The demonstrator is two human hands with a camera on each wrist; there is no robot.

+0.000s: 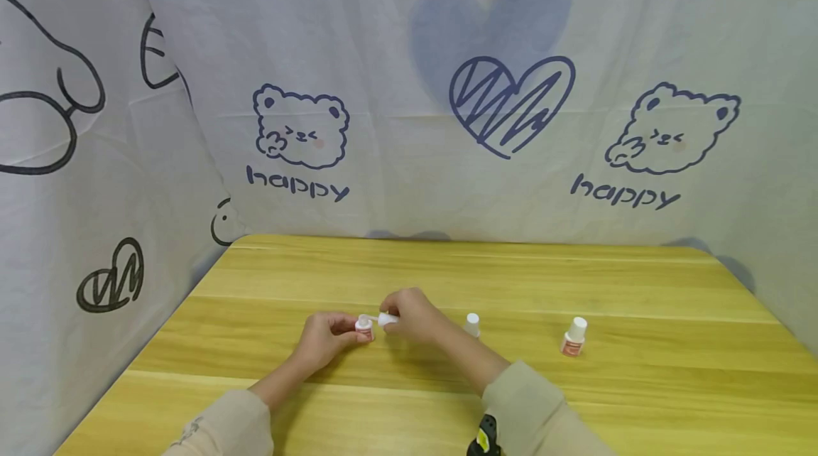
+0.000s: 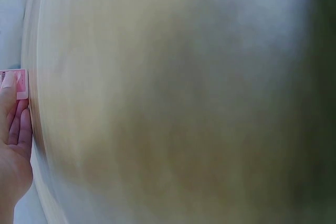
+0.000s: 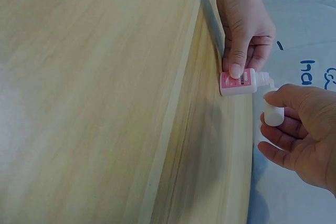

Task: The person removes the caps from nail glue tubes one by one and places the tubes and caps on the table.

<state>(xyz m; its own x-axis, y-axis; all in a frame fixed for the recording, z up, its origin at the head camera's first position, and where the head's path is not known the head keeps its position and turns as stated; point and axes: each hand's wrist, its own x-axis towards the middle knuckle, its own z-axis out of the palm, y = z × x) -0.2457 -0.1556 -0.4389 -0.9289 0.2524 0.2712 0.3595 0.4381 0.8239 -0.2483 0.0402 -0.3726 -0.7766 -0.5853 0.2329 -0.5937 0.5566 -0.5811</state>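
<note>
My left hand (image 1: pixel 322 339) grips a small white bottle with a pink label (image 1: pixel 364 332) upright on the table, thumb against the label. The bottle (image 3: pixel 239 82) has an uncovered neck in the right wrist view. My right hand (image 1: pixel 414 315) pinches the bottle's white cap (image 1: pixel 387 319) between thumb and fingers, just right of the neck. A thin stem reaches from the cap toward the bottle mouth. In the left wrist view, only part of the left hand (image 2: pixel 16 148) and the label side of the bottle (image 2: pixel 22 84) show at the left edge.
Two similar capped bottles stand on the wooden table (image 1: pixel 639 399): one (image 1: pixel 472 324) partly behind my right forearm, another (image 1: pixel 574 337) farther right. A white curtain (image 1: pixel 396 179) with drawn bears and hearts hangs behind and to the left of the table.
</note>
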